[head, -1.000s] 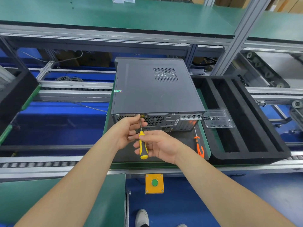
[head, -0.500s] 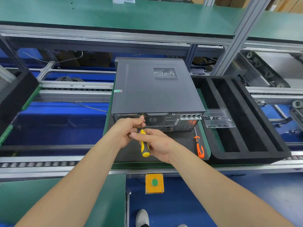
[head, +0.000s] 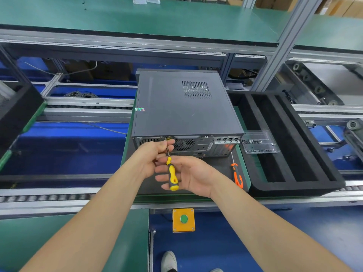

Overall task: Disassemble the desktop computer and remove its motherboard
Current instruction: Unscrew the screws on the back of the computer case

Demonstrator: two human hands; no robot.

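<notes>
Keep the left hand pinching the screwdriver shaft square to the computer screw while the right hand, fingers loose, turns the handle.

We see factory assembly line: grey aluminium roller conveyor rails, green-matted upper shelf, yellow box with green push button, black foam slotted tray, stacked cardboard boxes.

No readable text, not even on the holographic sticker
</notes>
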